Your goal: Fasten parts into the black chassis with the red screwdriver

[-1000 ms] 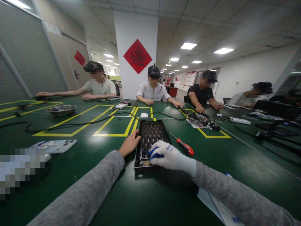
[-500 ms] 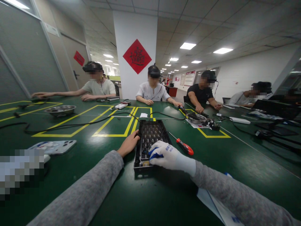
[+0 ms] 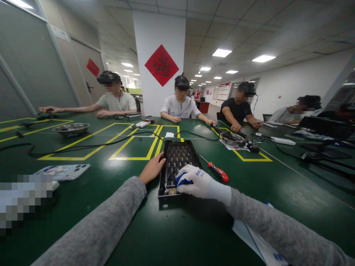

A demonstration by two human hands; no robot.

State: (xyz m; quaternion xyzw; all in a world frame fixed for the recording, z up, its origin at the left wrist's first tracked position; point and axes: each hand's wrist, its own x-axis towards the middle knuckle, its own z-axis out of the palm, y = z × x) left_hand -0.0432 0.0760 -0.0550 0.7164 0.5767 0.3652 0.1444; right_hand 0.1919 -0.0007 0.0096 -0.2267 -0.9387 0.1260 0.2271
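Observation:
A black open case [image 3: 180, 157] with rows of small metal pieces lies on the green table in front of me. My left hand [image 3: 152, 168], bare, rests against the case's left side, its fingers on the rim. Over the near right part of the case is my right hand [image 3: 194, 181], in a white glove with blue fingertips. Its fingers are bent together at something inside that I cannot make out. A red and black screwdriver [image 3: 218, 172] lies just right of the case, its shaft pointing toward it.
Yellow tape [image 3: 83, 159] marks areas of the table [image 3: 111, 207]. A phone [image 3: 63, 172] and a metal bowl [image 3: 71, 128] are at the left. Another bowl [image 3: 231, 138] stands at the right. Black cables cross the table. Several people sit opposite.

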